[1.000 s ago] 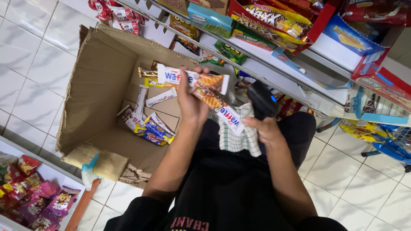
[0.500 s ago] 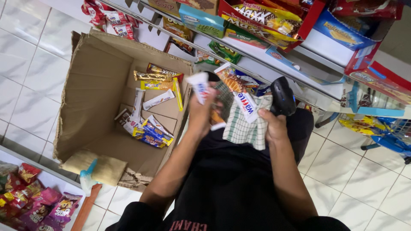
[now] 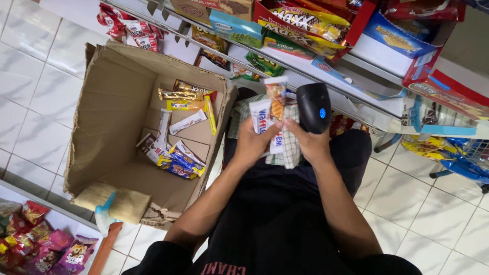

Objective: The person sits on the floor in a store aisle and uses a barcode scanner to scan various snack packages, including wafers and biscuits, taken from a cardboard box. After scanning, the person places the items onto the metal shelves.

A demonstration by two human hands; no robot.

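While the left hand (image 3: 250, 142) is clamped on a few white wafer packs (image 3: 262, 116), the right hand (image 3: 308, 142) is closed around a black scanner (image 3: 313, 108) and also pins a checked cloth (image 3: 288, 147) beneath it. By the look of it, the step in hand is scanning: the packs are held up in front of the body, just beside the scanner, above the lap and to the right of the open carton (image 3: 112, 102). A good read would call for turning a pack so its code faces the scanner window, which is hidden from here, so the two may need squaring up. The packs stand with their long axis running away from the person toward the shelf (image 3: 326, 76), top ends pointing at it and tilted slightly right; one orange-printed pack pokes up behind the rest. More packs (image 3: 175, 158) lie loose in the carton, well apart from both hands
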